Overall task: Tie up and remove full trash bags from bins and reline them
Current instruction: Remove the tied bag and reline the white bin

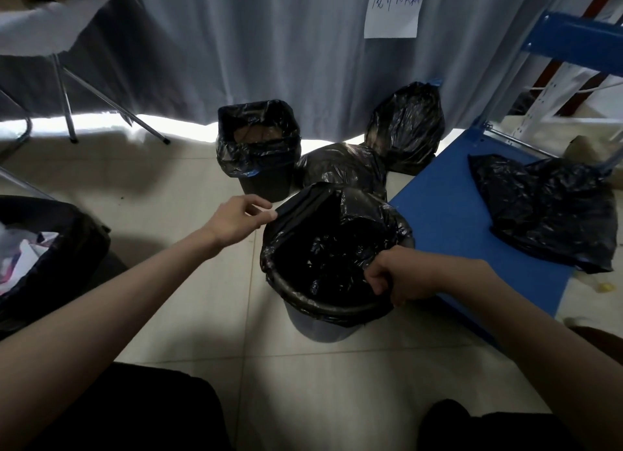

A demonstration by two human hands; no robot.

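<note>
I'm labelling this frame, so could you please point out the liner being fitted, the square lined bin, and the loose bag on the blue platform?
Liner being fitted (332, 245), head view, inner folds.
Square lined bin (259, 154), head view, front overhang.
Loose bag (546, 211), head view, middle.

The only writing in view is on a white paper sheet (394, 7) fixed to the pale grey curtain (269, 46), far beyond the right hand (401, 275) and above it. It carries one line of handwritten Chinese characters in dark blue ink, slanting slightly upward to the right; the strokes are too loose and small to read with confidence. Its top edge is cut off by the frame. Nothing else in view bears legible print.
</note>
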